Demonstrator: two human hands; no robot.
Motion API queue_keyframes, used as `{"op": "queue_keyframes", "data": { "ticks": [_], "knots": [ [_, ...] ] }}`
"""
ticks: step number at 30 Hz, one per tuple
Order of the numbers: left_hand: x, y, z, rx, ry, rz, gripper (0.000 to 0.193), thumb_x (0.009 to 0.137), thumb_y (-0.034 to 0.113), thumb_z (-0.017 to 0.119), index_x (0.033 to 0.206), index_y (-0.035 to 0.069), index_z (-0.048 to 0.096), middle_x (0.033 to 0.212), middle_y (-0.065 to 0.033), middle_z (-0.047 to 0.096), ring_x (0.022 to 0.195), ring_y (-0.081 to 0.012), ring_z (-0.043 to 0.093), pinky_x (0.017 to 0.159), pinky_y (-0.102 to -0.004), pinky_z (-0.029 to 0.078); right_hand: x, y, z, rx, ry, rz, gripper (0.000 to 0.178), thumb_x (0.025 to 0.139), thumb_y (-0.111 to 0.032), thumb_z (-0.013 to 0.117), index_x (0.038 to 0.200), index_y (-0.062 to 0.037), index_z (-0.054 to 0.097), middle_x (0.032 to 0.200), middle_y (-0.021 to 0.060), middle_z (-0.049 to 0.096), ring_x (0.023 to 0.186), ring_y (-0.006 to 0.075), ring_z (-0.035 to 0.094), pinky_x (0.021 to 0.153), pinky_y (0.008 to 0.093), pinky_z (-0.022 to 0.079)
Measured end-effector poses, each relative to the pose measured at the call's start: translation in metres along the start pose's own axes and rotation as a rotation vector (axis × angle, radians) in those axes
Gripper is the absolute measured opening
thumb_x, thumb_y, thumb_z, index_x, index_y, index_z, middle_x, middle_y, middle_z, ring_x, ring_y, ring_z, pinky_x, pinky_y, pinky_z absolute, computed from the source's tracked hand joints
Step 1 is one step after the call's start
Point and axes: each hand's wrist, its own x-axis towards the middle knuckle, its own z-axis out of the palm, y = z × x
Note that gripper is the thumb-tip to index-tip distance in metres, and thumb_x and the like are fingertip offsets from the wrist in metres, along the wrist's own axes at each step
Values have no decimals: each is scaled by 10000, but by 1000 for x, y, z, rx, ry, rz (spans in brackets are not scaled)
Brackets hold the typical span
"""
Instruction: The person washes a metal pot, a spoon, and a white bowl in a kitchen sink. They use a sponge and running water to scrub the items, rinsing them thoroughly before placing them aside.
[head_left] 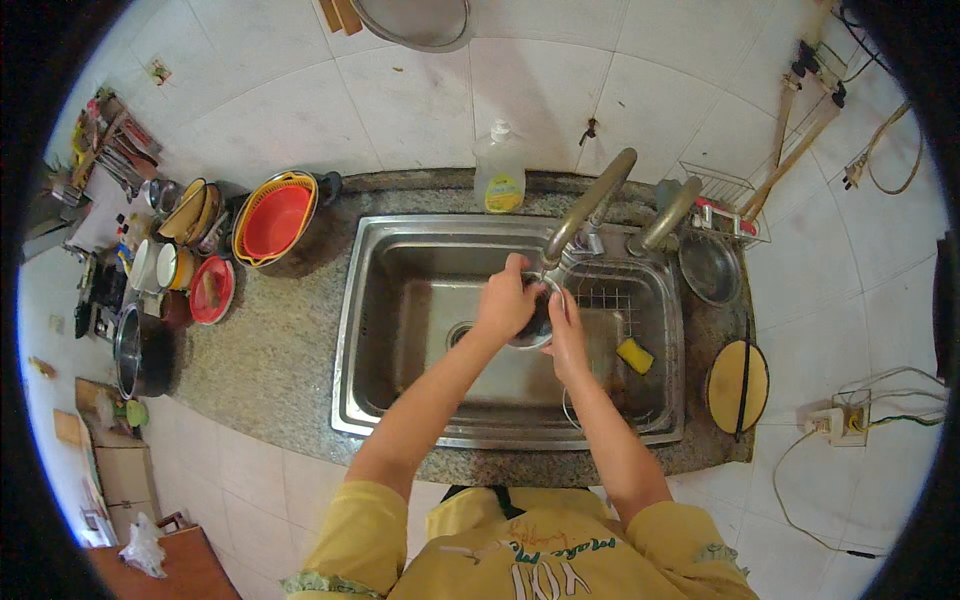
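Fingers of the right hand (566,342) are gripping the bowl (531,344); the left hand's (507,304) I cannot tell. Wetness could be making it slip.

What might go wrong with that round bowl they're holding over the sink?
The round bowl might slip from the left hand and right hand and drop into the sink below. It could also bump the tap, because it's held close to the tap's end.
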Motion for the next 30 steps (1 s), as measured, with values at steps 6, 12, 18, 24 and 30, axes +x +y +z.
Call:
{"op": "queue_keyframes", "data": {
  "ticks": [6,12,18,24,30],
  "knots": [
    [-14,-12,3,-327,-385,204,296,685,33,610,948,32,473,864,-182,579,829,-303,568,711,-354,435,30,17,-21,83,-41,-37,507,794,-513,451,1180,-188,406,1081,22,473,920,161,475,599,353,444],
    [-12,-8,7,455,-7,326,248,675,206,627,851,51,544,785,-183,565,752,-335,554,676,-413,424,7,2,-2,-104,21,-37,501,809,-489,436,1198,-175,398,999,16,503,812,118,492,465,213,412],
    [-14,-17,24,-135,-354,178,275,766,286,530,839,26,576,801,-203,577,785,-323,563,685,-398,436,22,8,-10,46,-43,-154,389,834,-404,457,1111,-132,476,956,18,519,773,99,489,479,212,422],
    [-8,6,0,352,-201,26,285,688,266,625,830,23,585,828,-169,594,781,-292,579,681,-377,451,19,15,-5,-125,15,-216,385,834,-368,482,1122,-112,474,1023,56,531,931,162,485,729,317,430],
    [-8,-19,22,-45,-510,311,204,678,166,618,790,0,582,787,-160,596,742,-292,580,653,-345,454,27,12,-17,-19,-100,-138,428,826,-390,482,1133,-93,459,1066,71,501,956,154,467,793,263,383]
  ]
}}
